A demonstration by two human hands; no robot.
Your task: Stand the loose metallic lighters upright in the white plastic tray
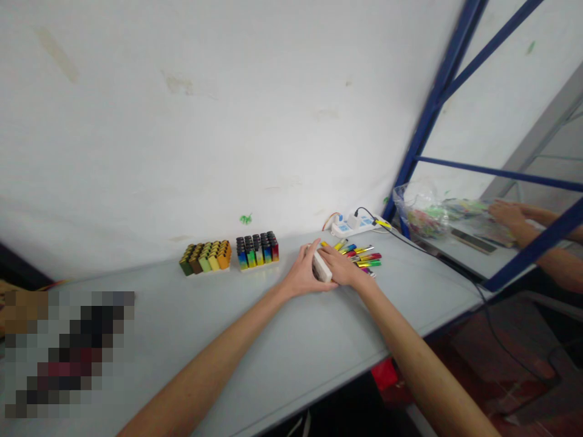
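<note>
White tray held between two hands above a grey bench. The white tray [323, 267] stands tilted, its narrow edge turned toward the viewer, directly between the person's left hand [301, 270] and right hand [340, 267]. The left hand grips it from the left, thumb at the near end and fingers raised along the far part. The right hand lies close against the tray's right side, back uppermost; its fingertips are hidden, so whether it grips cannot be told. Just right of the right hand, and partly behind it, loose shiny lighters [363, 250] in yellow, blue, red and green lie spread on the bench [273, 364]. Left of the hands, two blocks of upright lighters stand on white bases: a multicoloured set with black tops [257, 252] nearer, and a green, brown and yellow set [204, 258] farther left. Behind the loose lighters, near the wall, is a white power strip [367, 226]. Beyond a blue metal frame [421, 130] at right, a clear plastic bag [423, 212] lies near another person's hand [505, 213].
</note>
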